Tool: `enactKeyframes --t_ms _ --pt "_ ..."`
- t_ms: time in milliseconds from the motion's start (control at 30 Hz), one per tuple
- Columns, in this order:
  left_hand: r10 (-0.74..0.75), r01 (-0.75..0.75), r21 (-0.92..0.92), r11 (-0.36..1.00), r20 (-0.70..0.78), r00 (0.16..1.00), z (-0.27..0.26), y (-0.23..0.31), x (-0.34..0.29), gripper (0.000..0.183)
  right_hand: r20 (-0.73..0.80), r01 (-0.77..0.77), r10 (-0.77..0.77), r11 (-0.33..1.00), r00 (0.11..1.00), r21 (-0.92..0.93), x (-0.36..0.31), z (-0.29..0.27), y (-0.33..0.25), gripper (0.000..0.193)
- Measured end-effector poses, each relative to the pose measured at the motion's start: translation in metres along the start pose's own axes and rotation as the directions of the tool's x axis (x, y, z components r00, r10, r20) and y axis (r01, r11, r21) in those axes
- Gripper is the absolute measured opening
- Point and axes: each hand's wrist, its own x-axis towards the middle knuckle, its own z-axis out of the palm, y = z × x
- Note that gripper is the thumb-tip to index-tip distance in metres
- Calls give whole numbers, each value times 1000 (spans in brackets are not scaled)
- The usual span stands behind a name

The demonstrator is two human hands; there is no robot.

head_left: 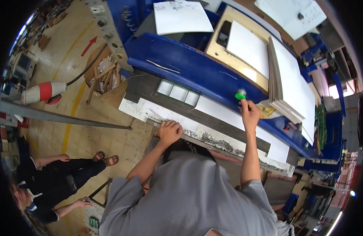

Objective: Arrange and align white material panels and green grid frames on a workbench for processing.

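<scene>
My right hand (250, 113) reaches up to a round green push button (240, 95) on the blue machine front, its fingertips closed against the button's lower edge. My left hand (170, 132) rests with curled fingers on the worn white front ledge (224, 146) of the machine bed. Its palm side is hidden, so I cannot see whether anything is inside. Just beyond it lie thin metal strips (157, 114). Between my hands and the blue front, a green-edged frame with pale panes (177, 93) sits on the dark bed, with white sheet material (217, 112) to its right.
A thick stack of white boards (285, 78) stands on the right, beside a wooden board (217, 49) carrying white sheets. A cardboard box of scraps (107, 78) is on the floor at left. Another person (59, 177) sits at lower left, near a grey metal bar (67, 114).
</scene>
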Motion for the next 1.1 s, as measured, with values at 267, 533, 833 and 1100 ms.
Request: enactKeyframes --t_ms 267,533,833,1100 --pt "1 2 46 999 -68 998 14 8 32 14 287 -235 211 971 934 51 -84 22 28 35" --pt "-53 50 58 997 42 998 13 12 35 12 377 273 -54 785 925 -556 -170 50 72 44" --pt "-42 37 34 999 144 989 1 26 37 11 315 185 36 744 948 -642 -165 55 63 37" --pt "-47 53 -33 998 160 986 -8 29 37 11 238 158 -7 765 971 -624 -174 56 58 34"
